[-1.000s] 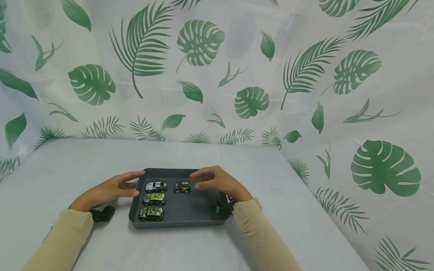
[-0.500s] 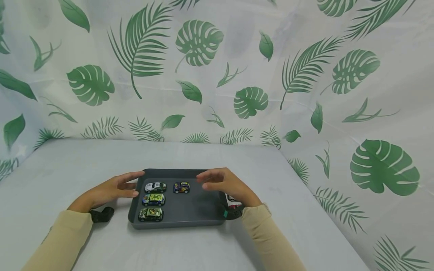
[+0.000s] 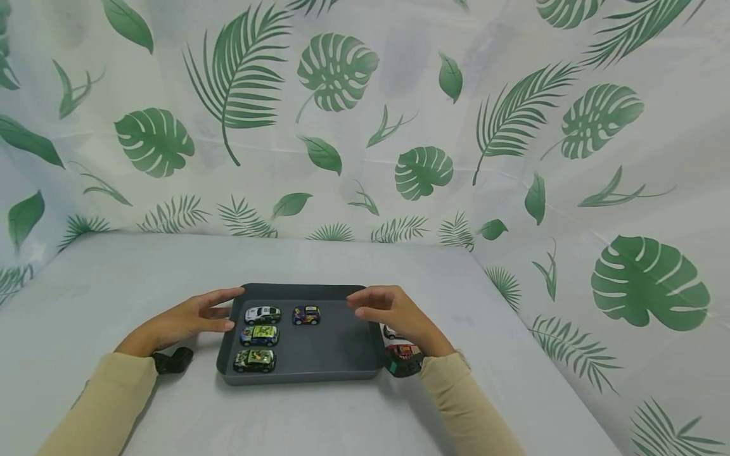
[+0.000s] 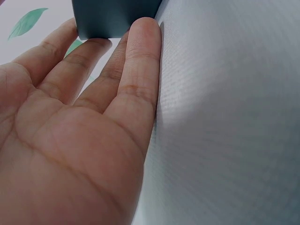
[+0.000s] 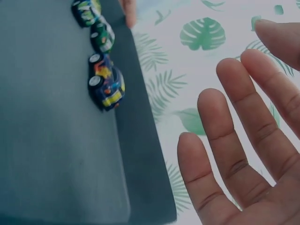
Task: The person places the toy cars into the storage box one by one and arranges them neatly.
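A dark grey tray [image 3: 325,370] holds several small toy cars. Down its left side stand a white and green toy car [image 3: 263,315], a blue and yellow one [image 3: 259,335] and a camouflage one [image 3: 254,360]. A purple-blue toy car [image 3: 306,315] sits by itself near the back middle. My left hand [image 3: 179,324] rests at the tray's left end, straight fingers [image 4: 140,61] right at the outer wall in the left wrist view. Over the tray's right end hovers my right hand [image 3: 399,316], fingers [image 5: 218,117] spread and holding nothing.
Just right of the tray, partly hidden under my right wrist, are a white toy car [image 3: 390,332] and a red one [image 3: 403,350]. The tray stands on a white-covered table [image 3: 296,418]. A leaf-print cloth [image 3: 353,145] hangs behind and along the sides.
My right hand has drawn back to the right, from beside the purple-blue toy car to the tray's right end. My left hand and the cars in the tray have stayed put.
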Demonstrator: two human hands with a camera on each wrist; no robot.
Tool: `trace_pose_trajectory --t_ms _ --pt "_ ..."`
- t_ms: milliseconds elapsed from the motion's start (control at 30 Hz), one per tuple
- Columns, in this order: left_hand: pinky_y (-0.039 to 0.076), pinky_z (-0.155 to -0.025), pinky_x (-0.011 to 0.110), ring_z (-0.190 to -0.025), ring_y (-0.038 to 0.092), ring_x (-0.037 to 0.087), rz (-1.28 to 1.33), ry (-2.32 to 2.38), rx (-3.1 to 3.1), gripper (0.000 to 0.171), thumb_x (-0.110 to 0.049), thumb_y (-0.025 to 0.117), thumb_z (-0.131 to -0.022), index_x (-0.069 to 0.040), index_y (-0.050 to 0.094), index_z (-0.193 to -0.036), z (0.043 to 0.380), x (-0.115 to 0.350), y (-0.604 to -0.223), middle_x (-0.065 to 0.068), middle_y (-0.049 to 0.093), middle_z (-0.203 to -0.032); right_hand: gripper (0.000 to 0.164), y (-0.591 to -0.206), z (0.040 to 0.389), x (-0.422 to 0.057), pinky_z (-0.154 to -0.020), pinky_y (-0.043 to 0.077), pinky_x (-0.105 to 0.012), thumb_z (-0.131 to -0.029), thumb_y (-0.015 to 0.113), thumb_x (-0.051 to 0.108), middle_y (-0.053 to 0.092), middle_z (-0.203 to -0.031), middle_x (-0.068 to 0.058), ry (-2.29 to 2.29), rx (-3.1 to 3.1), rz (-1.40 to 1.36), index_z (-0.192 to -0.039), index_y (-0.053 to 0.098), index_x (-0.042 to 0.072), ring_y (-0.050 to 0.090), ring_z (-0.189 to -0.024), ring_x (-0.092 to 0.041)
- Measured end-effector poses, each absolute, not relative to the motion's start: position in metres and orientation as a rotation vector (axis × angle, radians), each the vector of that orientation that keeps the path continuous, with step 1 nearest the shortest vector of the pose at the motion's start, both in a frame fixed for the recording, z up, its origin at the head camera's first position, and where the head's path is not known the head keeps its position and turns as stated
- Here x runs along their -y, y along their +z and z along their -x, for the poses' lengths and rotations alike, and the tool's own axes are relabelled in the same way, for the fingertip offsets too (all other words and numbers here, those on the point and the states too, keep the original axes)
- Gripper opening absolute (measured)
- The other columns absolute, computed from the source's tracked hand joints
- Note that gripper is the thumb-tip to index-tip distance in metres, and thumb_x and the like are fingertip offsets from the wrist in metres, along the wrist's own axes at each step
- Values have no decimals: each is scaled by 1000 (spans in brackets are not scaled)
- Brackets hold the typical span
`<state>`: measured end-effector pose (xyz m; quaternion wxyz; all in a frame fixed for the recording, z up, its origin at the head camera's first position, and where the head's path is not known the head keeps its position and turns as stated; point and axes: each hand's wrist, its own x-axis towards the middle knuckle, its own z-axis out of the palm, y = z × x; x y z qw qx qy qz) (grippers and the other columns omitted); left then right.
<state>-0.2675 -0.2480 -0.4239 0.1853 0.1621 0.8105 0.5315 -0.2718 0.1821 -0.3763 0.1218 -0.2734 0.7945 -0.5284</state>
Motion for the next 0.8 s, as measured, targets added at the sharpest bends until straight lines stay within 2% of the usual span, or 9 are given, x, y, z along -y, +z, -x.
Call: trace_pose_trajectory --t_ms 200,367,500,667,800 --pt "39 -116 71 -154 30 61 -455 1500 -2280 89 -23 79 -101 0 27 -170 269 247 -424 34 20 -173 38 -376 268 -193 -101 57 -34 -104 74 18 75 -132 -15 -1546 -2357 799 -134 72 -4 66 -128 -48" --pt "40 -117 70 -153 31 61 -466 1500 -2282 89 -22 79 -101 1 27 -170 269 247 -424 34 21 -173 39 -377 267 -204 -100 58 -33 -105 73 18 74 -132 -16 -1531 -2391 803 -134 70 -6 67 -127 -47" --pt "39 -117 71 -154 30 61 -462 1503 -2277 89 -22 79 -101 1 26 -170 269 247 -423 34 20 -173 39 -381 268 -212 -98 58 -30 -105 73 17 74 -132 -19 -1528 -2407 823 -134 69 -9 70 -123 -44" --pt "39 -117 71 -153 30 61 -449 1499 -2272 89 -22 78 -102 1 26 -170 268 247 -424 34 20 -173 37 -386 267 -222 -94 60 -29 -106 71 14 72 -131 -28 -1540 -2419 859 -132 69 -12 72 -117 -42" --pt "39 -116 72 -153 30 61 -449 1495 -2273 89 -22 78 -102 1 25 -170 267 248 -424 34 20 -173 35 -386 266 -228 -93 60 -29 -106 70 12 72 -129 -28 -1530 -2451 861 -131 69 -12 71 -117 -47"
